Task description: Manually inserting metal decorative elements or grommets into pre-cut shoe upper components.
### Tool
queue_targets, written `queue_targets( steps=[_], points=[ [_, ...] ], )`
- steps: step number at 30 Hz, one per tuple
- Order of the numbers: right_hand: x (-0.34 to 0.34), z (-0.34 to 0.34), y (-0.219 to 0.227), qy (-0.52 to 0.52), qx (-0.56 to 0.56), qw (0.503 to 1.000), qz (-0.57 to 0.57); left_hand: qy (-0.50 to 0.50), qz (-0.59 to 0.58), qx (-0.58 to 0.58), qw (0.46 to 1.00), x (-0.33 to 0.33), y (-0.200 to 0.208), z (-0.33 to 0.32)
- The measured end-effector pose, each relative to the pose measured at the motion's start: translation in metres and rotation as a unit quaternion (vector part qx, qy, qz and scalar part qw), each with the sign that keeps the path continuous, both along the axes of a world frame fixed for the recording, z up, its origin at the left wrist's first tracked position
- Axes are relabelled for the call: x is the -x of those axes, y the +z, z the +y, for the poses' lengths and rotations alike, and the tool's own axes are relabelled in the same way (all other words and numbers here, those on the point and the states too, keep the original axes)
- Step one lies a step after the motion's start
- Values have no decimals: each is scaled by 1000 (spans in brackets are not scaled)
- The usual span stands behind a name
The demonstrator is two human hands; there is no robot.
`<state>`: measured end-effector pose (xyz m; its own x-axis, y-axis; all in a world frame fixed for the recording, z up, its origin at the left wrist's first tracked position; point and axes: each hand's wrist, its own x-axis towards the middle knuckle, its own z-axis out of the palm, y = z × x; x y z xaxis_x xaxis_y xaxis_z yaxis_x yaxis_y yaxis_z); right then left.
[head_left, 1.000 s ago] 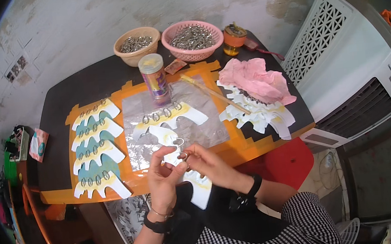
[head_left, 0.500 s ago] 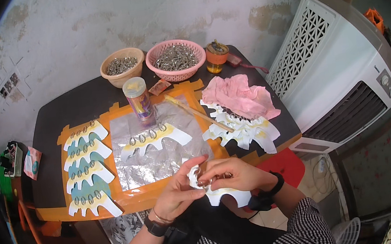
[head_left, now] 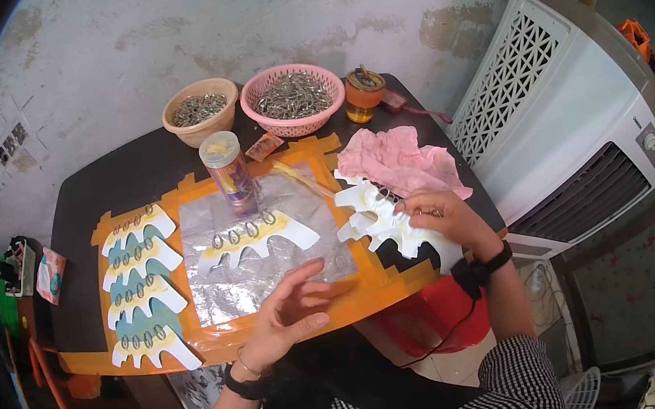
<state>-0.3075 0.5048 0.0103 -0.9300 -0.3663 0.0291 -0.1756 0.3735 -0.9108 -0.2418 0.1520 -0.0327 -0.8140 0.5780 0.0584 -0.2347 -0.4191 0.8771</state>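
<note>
Over the pile of white cut-out pieces (head_left: 379,235) on the right of the table, my right hand (head_left: 446,219) is closed, fingers bent around the ring end of one piece lying at the pile's right side. The hand hides part of that piece. My left hand (head_left: 287,310) is empty, fingers apart, above the table's front edge. Beyond it, a white piece with a yellow smear and several metal rings (head_left: 255,241) lies on the clear plastic sheet (head_left: 228,284). Similar ringed pieces (head_left: 145,306) are laid in a column on the left.
A tall tub (head_left: 228,171) stands on the sheet beside a yellow-smeared stick (head_left: 300,177). At the back are a beige bowl (head_left: 180,130) and a pink basket (head_left: 251,104) of metal parts, plus an amber jar (head_left: 364,97). A pink cloth (head_left: 403,159) overlaps the pile; an air cooler (head_left: 568,120) stands right.
My hands have come apart. The right hand carried the white piece from in front of me to the pile on the right; the left let go of it and opened.
</note>
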Motion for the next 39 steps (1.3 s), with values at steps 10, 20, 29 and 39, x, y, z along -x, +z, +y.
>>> queue_targets(
  steps=[10,20,29,39],
  points=[
    [50,32,-47,-97,-271,924,252,371,382,484,694,-46,-37,-54],
    [169,69,-84,-115,-431,863,237,409,439,513,614,-36,-44,-42],
    [146,124,-77,-133,-225,899,351,417,428,498,628,-35,-42,-40],
    [21,-88,0,22,7,998,64,401,56,306,861,-30,-32,-61]
  ],
)
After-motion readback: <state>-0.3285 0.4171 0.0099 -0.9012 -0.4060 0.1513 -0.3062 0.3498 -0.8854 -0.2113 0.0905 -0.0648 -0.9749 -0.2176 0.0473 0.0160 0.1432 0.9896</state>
